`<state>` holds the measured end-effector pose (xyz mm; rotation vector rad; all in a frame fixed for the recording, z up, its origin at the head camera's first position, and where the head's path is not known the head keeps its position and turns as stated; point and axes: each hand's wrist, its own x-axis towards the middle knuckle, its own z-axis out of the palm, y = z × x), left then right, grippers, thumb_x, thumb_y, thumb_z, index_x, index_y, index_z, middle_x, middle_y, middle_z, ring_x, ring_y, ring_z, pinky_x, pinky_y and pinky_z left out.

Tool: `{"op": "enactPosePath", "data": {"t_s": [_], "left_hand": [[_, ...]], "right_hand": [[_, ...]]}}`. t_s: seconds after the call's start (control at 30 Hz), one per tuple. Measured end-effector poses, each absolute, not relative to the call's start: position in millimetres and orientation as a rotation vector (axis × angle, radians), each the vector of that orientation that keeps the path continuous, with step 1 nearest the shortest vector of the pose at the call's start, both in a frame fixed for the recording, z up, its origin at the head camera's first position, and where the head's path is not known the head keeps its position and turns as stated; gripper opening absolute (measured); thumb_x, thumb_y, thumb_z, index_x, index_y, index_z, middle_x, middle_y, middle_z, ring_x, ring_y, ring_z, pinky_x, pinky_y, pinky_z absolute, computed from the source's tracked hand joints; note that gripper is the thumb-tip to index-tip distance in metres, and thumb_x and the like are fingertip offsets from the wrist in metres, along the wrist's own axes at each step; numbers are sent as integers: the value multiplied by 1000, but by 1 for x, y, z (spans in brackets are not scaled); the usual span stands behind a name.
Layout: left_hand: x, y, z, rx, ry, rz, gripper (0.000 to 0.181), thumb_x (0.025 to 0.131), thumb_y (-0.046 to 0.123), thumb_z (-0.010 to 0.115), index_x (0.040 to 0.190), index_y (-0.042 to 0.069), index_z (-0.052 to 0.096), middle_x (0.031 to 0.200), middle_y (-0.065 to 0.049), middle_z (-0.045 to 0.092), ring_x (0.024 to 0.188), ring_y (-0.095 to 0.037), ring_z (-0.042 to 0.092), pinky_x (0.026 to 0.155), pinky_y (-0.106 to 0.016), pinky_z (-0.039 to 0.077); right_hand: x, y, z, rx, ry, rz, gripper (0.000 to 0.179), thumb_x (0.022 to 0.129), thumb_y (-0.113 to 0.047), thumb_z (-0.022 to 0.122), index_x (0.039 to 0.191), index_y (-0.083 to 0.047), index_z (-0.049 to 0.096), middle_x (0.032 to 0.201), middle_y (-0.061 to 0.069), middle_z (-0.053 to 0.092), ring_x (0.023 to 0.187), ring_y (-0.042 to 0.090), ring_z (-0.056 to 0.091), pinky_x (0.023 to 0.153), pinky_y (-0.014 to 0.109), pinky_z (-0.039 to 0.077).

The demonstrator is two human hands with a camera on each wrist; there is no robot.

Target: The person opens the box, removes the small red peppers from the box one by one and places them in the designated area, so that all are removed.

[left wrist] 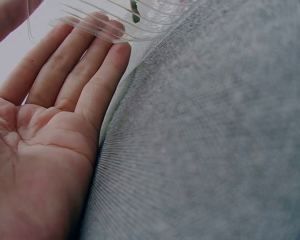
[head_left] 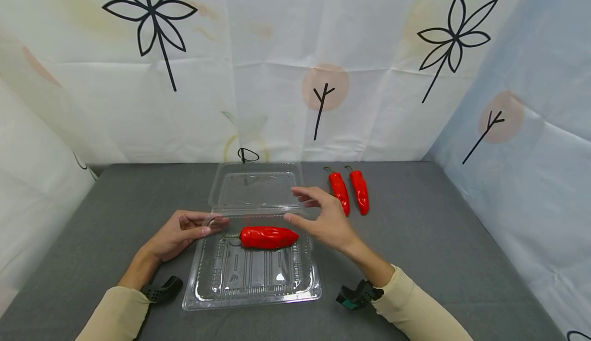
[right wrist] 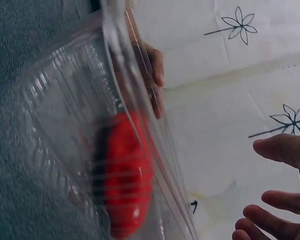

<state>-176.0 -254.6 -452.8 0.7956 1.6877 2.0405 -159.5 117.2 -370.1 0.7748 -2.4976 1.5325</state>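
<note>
A clear plastic clamshell container (head_left: pixel 251 297) lies with its lid (head_left: pixel 256 189) folded back. In its base rests one red pepper (head_left: pixel 269 238), its green stem pointing left. At the left side near the hinge, my left hand (head_left: pixel 177 236) pinches the rim between thumb and fingers; the left wrist view has these fingers (left wrist: pixel 65 75) fairly straight against the ribbed plastic. My right hand (head_left: pixel 329 223) hovers by the container's right side, thumb and fingers spread around nothing. The right wrist view shows the same pepper (right wrist: pixel 127 175) through the clear wall, with the right hand (right wrist: pixel 280 200) apart from it.
Two more red peppers, one nearer the container (head_left: pixel 338 189) and one farther right (head_left: pixel 359 192), lie behind my right hand. A grey cloth (head_left: pixel 415 259) covers the table. White patterned sheets (head_left: pixel 369 110) stand along the back and sides.
</note>
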Motion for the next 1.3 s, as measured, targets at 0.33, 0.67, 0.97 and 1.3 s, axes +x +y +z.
{"op": "enactPosePath", "data": {"t_s": [0.33, 0.67, 0.97, 1.3], "left_hand": [[-177, -254, -454, 818, 1680, 2039, 38, 98, -15, 50, 136, -18, 51, 134, -23, 62, 128, -25, 60, 105, -30, 46], [-177, -255, -455, 860, 1668, 2042, 39, 98, -16, 48, 137, -16, 52, 135, -21, 63, 129, -24, 59, 105, -30, 47], [-177, -254, -454, 816, 1696, 2030, 39, 98, -16, 49, 137, -13, 54, 133, -19, 64, 128, -22, 60, 105, -29, 47], [-177, -255, -455, 806, 1706, 2026, 39, 98, -15, 50, 137, -13, 55, 134, -18, 64, 128, -22, 60, 105, -29, 47]], "right_hand": [[-156, 97, -389, 1013, -2498, 1491, 50, 87, -14, 80, 132, -1, 63, 126, 18, 66, 108, 38, 63, 95, 43, 54], [-156, 90, -400, 1119, -2539, 1376, 56, 84, -10, 83, 134, 2, 61, 129, 16, 65, 108, 36, 64, 93, 46, 55], [-155, 90, -404, 1156, -2578, 1220, 58, 83, -14, 85, 136, -4, 62, 133, 9, 66, 115, 29, 63, 95, 43, 54], [-154, 88, -405, 1208, -2681, 960, 63, 84, -26, 85, 138, -8, 62, 134, 7, 65, 121, 24, 60, 96, 45, 52]]}}
